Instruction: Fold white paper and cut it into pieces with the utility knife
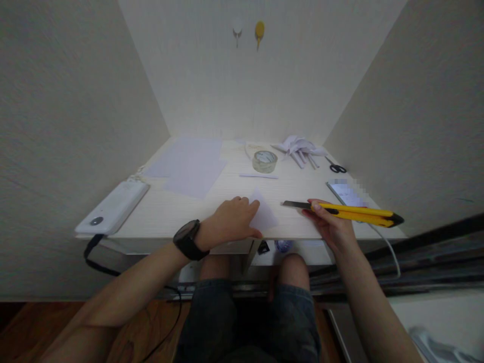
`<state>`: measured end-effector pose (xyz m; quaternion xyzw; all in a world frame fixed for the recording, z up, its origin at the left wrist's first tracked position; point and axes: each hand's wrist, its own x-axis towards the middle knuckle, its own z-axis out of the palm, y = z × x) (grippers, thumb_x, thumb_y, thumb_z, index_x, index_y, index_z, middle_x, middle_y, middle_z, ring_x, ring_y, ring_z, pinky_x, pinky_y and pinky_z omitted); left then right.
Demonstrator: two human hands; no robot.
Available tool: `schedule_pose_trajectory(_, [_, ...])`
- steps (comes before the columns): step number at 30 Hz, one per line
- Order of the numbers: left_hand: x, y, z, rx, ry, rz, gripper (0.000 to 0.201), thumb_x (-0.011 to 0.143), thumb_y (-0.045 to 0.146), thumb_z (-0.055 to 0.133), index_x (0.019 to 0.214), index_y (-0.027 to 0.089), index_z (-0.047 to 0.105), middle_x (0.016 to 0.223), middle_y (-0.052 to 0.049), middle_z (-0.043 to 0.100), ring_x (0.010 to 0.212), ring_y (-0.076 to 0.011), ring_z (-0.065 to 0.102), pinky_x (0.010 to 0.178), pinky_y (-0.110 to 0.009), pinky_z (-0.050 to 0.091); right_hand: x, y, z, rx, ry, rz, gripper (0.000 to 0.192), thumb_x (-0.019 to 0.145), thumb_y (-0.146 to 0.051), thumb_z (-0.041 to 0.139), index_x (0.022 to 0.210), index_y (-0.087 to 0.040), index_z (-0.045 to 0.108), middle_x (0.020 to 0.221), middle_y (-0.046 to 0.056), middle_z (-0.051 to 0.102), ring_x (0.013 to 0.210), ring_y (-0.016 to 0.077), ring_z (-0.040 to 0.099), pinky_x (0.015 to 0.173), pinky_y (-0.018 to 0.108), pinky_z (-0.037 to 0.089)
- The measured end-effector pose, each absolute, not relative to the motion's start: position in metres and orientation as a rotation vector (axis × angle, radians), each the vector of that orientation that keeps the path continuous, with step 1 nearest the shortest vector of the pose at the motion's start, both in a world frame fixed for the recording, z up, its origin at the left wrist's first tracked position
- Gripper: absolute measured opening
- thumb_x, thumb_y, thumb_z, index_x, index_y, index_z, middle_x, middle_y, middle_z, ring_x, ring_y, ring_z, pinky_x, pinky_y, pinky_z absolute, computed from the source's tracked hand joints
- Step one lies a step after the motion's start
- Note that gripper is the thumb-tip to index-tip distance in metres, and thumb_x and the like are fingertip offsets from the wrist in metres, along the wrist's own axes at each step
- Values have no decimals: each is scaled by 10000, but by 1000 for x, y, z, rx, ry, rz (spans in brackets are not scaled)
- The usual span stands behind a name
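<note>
A small piece of white paper [264, 210] lies near the front edge of the white desk. Over its left side rests my left hand [234, 219], wearing a black watch; thumb and index finger are spread apart, touching or just above the paper. My right hand [335, 229] is closed around a yellow utility knife [353, 213]. Its blade is out and points left, just right of the paper. Behind the paper lie a thin rolled paper stick [259, 176] and a roll of clear tape [264, 161].
White sheets [192, 164] cover the back left. Paper pinwheels [300, 148] with paper sticks lie back right, beside black-handled scissors [338, 168]. A phone [346, 191] with a white cable lies under the knife's height. A white device [115, 206] sits at the left edge. Walls enclose three sides.
</note>
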<state>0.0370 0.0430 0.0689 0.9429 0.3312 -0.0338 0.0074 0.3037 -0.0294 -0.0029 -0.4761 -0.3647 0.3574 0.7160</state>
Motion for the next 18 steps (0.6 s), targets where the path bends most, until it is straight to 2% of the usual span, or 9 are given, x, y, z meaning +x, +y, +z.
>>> schedule_pose_trajectory(7, [30, 57, 80, 2894, 729, -167, 643, 713, 445, 804, 1277, 235, 576, 1248, -109, 652, 1133, -284, 589, 900, -351, 455, 303, -29, 1, -1036, -752, 820, 251, 608, -318, 920, 776, -203, 773, 895, 49, 774, 857, 235, 736, 805, 426, 672])
schedule_pose_trajectory(11, [24, 69, 86, 2818, 606, -242, 577, 728, 293, 792, 1270, 252, 597, 1293, -82, 647, 1161, -255, 583, 954, -344, 427, 302, -29, 2, -1010, -680, 871, 261, 575, -296, 936, 758, -197, 779, 881, 40, 772, 830, 198, 726, 761, 342, 678])
schedule_pose_trajectory(14, [19, 81, 90, 2788, 572, -279, 561, 715, 282, 794, 1244, 264, 610, 1327, -66, 633, 1197, -247, 563, 988, -339, 405, 301, -29, 3, -1007, -676, 882, 256, 577, -292, 936, 759, -198, 782, 879, 37, 771, 826, 188, 721, 752, 323, 678])
schedule_pose_trajectory(18, [14, 83, 92, 2796, 621, -278, 643, 699, 292, 765, 1304, 198, 569, 1344, -112, 597, 1189, -251, 567, 994, -331, 418, 301, -29, 3, -1008, -688, 872, 252, 579, -290, 935, 758, -204, 780, 874, 34, 772, 828, 190, 721, 756, 331, 678])
